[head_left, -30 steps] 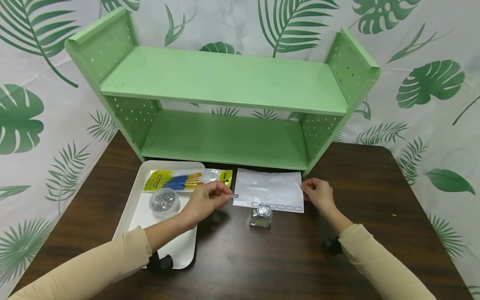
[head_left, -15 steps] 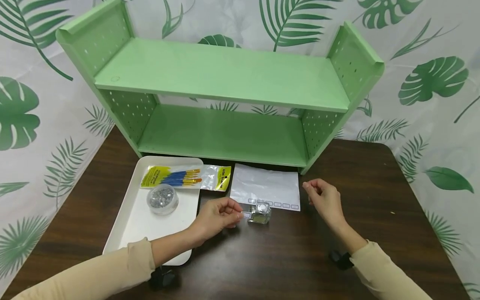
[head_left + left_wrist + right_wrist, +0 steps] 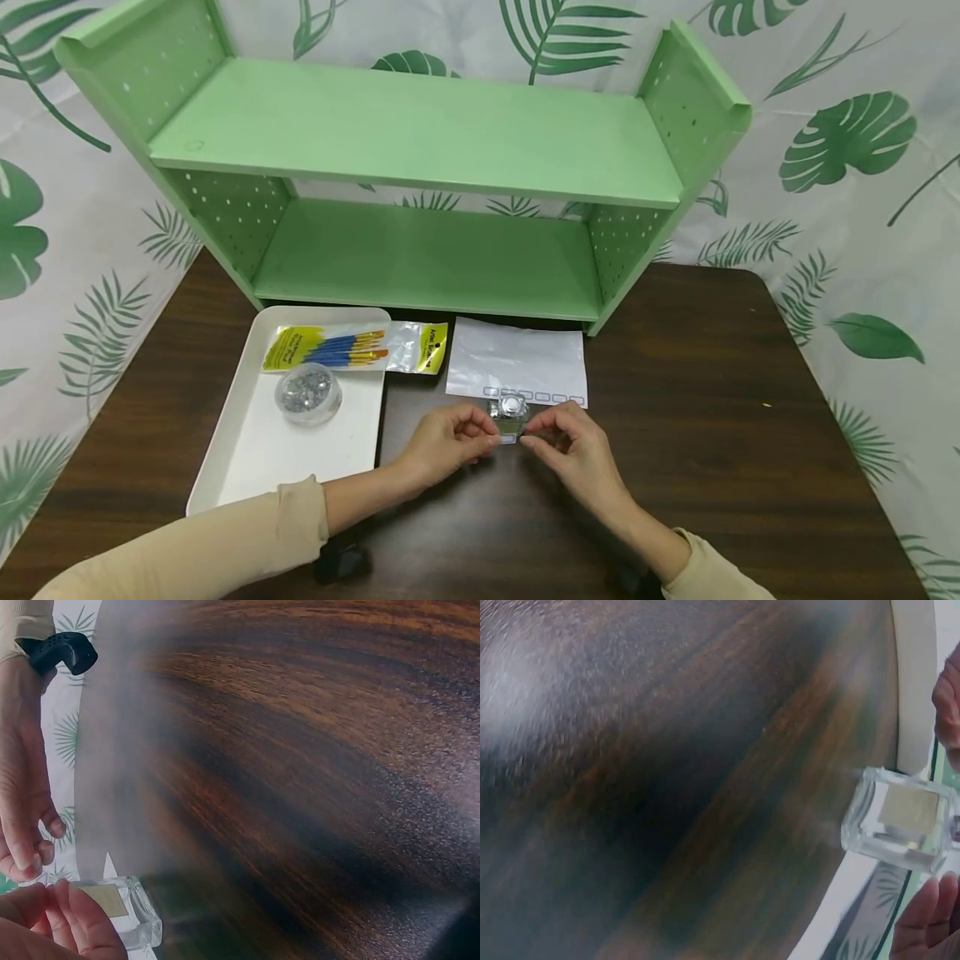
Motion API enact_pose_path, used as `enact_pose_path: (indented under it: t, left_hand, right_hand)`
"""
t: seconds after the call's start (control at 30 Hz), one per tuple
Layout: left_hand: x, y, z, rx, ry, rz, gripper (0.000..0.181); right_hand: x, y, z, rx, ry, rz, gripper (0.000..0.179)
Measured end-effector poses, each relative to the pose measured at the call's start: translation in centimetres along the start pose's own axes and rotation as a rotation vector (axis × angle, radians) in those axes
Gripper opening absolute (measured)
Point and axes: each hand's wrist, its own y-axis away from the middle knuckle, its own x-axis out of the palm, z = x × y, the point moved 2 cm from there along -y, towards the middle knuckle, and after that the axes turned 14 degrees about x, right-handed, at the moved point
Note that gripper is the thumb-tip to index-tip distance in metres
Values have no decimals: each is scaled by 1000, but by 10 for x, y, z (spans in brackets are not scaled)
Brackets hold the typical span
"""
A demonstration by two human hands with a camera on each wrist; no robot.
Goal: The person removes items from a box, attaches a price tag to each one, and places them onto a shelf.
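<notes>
Head view: a small bordered label (image 3: 507, 439) is pinched at 1 end by the left hand (image 3: 453, 442), right at the front of the glass bottle (image 3: 513, 407) on the surface (image 3: 690, 442). The right hand (image 3: 573, 442) is curled, thumb and fingertips near the other end; whether that end is gripped can't be told, and neither can label-to-glass contact. Main risk, probably: if the 2 ends are held unevenly, the label could get creased or end up crooked. Also, the bottle isn't gripped by either hand, so it might get nudged if bumped.
</notes>
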Motion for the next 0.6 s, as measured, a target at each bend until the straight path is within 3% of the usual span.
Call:
enact_pose_path:
  t: [0.4, 0.6]
  left_hand:
    - [1, -4, 1, 79, -116, 1, 8]
    - [0, -6, 1, 139, -324, -76, 6]
  right_hand:
    - [12, -1, -2, -11, 55, -25, 23]
    - [15, -4, -2, -6, 126, -60, 26]
